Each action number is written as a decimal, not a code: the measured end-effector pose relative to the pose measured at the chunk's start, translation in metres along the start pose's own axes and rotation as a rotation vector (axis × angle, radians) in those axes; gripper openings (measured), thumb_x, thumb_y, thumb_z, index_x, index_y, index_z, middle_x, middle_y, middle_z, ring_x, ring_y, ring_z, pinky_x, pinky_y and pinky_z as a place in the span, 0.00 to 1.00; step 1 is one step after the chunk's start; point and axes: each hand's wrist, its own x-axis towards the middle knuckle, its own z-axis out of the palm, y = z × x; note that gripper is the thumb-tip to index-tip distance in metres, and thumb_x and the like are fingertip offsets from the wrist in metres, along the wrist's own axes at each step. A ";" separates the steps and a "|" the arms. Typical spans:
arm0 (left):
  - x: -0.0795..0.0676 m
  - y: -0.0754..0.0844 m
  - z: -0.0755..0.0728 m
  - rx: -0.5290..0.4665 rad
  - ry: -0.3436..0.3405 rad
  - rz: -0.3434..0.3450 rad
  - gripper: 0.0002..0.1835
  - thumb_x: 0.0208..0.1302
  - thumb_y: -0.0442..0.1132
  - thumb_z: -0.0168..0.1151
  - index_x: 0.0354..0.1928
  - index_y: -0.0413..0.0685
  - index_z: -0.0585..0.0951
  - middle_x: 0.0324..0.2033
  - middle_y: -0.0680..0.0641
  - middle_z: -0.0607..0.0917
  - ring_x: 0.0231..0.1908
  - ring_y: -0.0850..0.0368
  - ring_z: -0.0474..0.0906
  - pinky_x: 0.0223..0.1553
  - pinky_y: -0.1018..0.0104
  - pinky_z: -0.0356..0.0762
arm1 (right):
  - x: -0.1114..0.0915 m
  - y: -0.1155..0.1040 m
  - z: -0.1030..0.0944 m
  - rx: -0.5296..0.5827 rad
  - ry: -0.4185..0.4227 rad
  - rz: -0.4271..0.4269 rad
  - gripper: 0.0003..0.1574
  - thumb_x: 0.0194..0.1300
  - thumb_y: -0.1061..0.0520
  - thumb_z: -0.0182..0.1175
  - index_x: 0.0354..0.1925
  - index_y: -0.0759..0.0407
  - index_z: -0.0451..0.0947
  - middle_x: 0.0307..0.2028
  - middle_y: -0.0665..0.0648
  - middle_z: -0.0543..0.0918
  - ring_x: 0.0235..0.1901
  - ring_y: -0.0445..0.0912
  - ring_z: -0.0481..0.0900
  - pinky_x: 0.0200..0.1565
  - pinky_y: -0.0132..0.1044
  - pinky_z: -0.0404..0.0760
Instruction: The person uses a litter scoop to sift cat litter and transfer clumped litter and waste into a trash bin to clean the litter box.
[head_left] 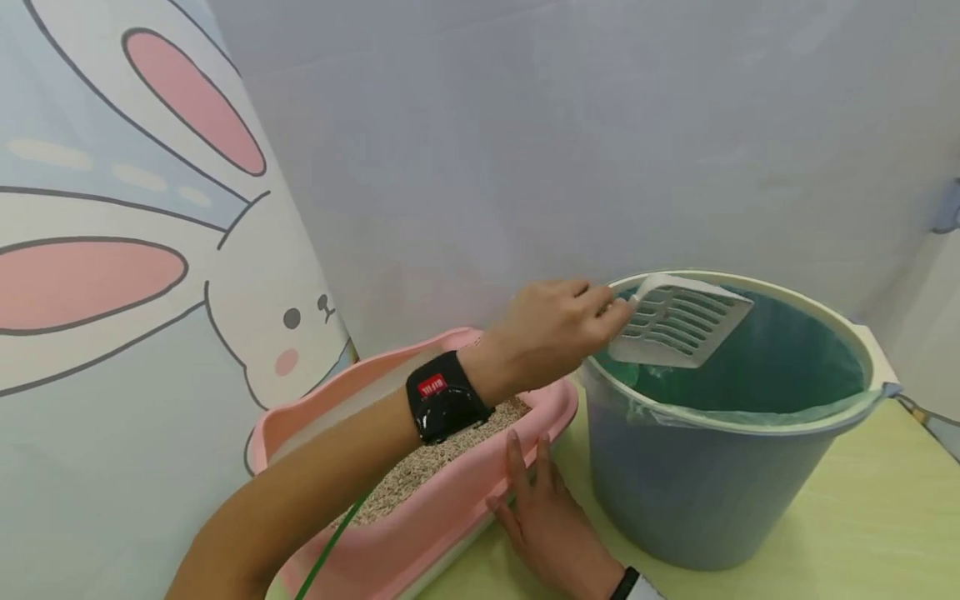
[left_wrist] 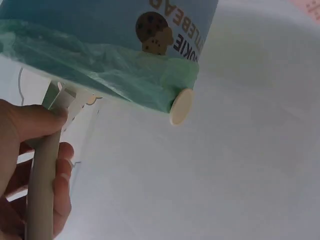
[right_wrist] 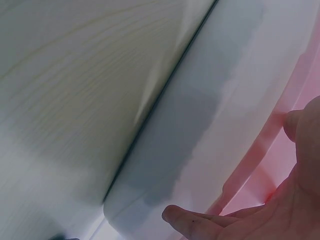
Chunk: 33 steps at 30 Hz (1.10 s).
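Note:
My left hand point(head_left: 555, 325) grips the handle of a pale slotted litter scoop point(head_left: 708, 340), held over the near-left rim of a grey-blue bucket point(head_left: 697, 492). Through the scoop's slots, no clump can be made out. In the left wrist view, the fingers curl round the scoop's grey handle point(left_wrist: 42, 185). A green bag point(head_left: 787, 412) lines the bucket and folds over its rim. To the left stands a pink litter box point(head_left: 465, 492) with brown granular litter point(head_left: 431, 467) inside. My right hand point(head_left: 551, 525) rests on the box's outer side, fingers extended.
A pale yellow-green wood-grain tabletop point(head_left: 847, 500) lies under both containers. Behind rises a plain whitish curtain point(head_left: 480, 150), and at left a panel with a cartoon rabbit point(head_left: 255, 300). A green cord point(head_left: 330, 546) hangs near the left forearm.

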 end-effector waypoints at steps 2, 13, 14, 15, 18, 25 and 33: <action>-0.006 -0.011 -0.004 -0.143 -0.032 -0.085 0.12 0.80 0.41 0.57 0.57 0.49 0.84 0.41 0.51 0.88 0.39 0.58 0.87 0.38 0.69 0.85 | 0.000 0.001 -0.001 -0.008 0.013 -0.004 0.52 0.80 0.40 0.56 0.85 0.54 0.41 0.75 0.85 0.57 0.65 0.73 0.77 0.48 0.54 0.87; -0.065 -0.072 -0.022 -0.506 0.006 -0.446 0.13 0.72 0.39 0.68 0.52 0.37 0.84 0.45 0.42 0.91 0.37 0.54 0.90 0.35 0.66 0.85 | -0.001 0.003 -0.006 0.046 -0.021 0.054 0.51 0.80 0.38 0.55 0.85 0.54 0.45 0.77 0.84 0.51 0.72 0.74 0.68 0.57 0.59 0.83; -0.073 -0.076 -0.024 -0.509 0.005 -0.471 0.14 0.72 0.39 0.68 0.52 0.37 0.84 0.45 0.41 0.91 0.36 0.53 0.90 0.36 0.64 0.85 | -0.001 0.003 -0.007 0.055 -0.027 0.060 0.51 0.80 0.37 0.55 0.85 0.54 0.45 0.77 0.84 0.51 0.72 0.74 0.68 0.57 0.60 0.83; -0.081 -0.081 -0.026 -0.513 0.003 -0.494 0.14 0.72 0.39 0.68 0.53 0.37 0.84 0.45 0.41 0.91 0.37 0.53 0.90 0.37 0.63 0.86 | -0.002 0.003 -0.007 0.065 -0.032 0.066 0.51 0.80 0.37 0.55 0.85 0.54 0.45 0.78 0.84 0.51 0.72 0.74 0.68 0.57 0.60 0.83; -0.102 -0.089 -0.029 -0.543 -0.022 -0.550 0.14 0.72 0.38 0.68 0.53 0.37 0.84 0.45 0.41 0.91 0.38 0.53 0.90 0.39 0.59 0.86 | -0.003 0.002 -0.008 0.066 -0.037 0.076 0.50 0.80 0.37 0.54 0.85 0.53 0.45 0.78 0.84 0.51 0.72 0.74 0.68 0.57 0.60 0.83; -0.144 -0.095 -0.024 -0.543 -0.120 -0.668 0.15 0.73 0.40 0.68 0.54 0.37 0.85 0.40 0.40 0.90 0.36 0.50 0.88 0.39 0.54 0.84 | -0.004 0.002 -0.012 0.027 -0.013 0.065 0.50 0.80 0.37 0.55 0.85 0.55 0.48 0.77 0.84 0.53 0.71 0.73 0.70 0.57 0.58 0.84; -0.186 -0.095 -0.018 -0.478 -0.204 -0.748 0.16 0.74 0.42 0.67 0.54 0.38 0.85 0.34 0.42 0.91 0.32 0.51 0.88 0.36 0.53 0.84 | -0.006 0.002 -0.011 -0.002 0.007 0.050 0.51 0.80 0.37 0.55 0.85 0.55 0.45 0.77 0.84 0.53 0.70 0.73 0.71 0.55 0.58 0.84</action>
